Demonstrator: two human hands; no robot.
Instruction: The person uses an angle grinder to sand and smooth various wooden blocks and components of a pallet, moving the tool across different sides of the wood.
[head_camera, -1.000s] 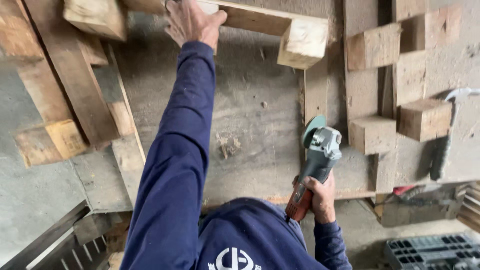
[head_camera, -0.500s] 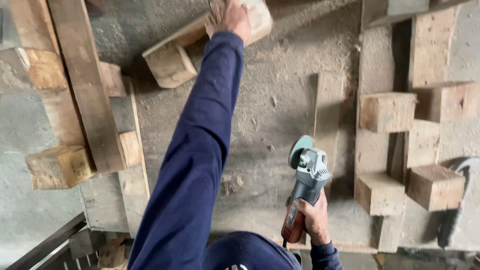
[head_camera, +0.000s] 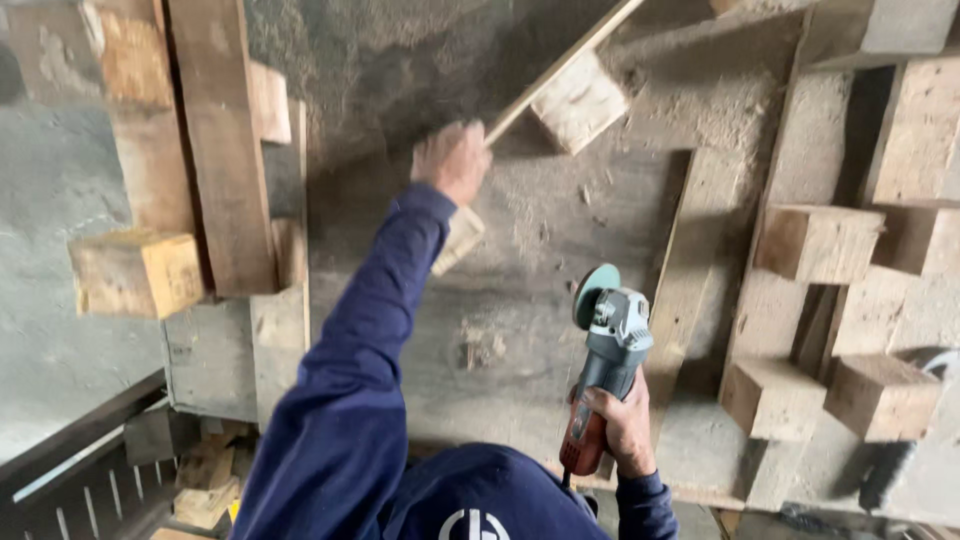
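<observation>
Now the pallet piece (head_camera: 560, 85), a thin board with blocks nailed on, is swung round and dragged nearer: a second ago it lay crosswise at the far edge, now it runs diagonally, one block just beyond the left hand (head_camera: 452, 160). Left fingers clenched on the board near its lower end. Right hand (head_camera: 622, 425) wrapped round the angle grinder (head_camera: 608, 355), disc pointing away from the fingertips, off the wood, unchanged. Workbench (head_camera: 520, 330) dusty under both. Stacked pallet blocks (head_camera: 815, 240) lie right of the grinder.
</observation>
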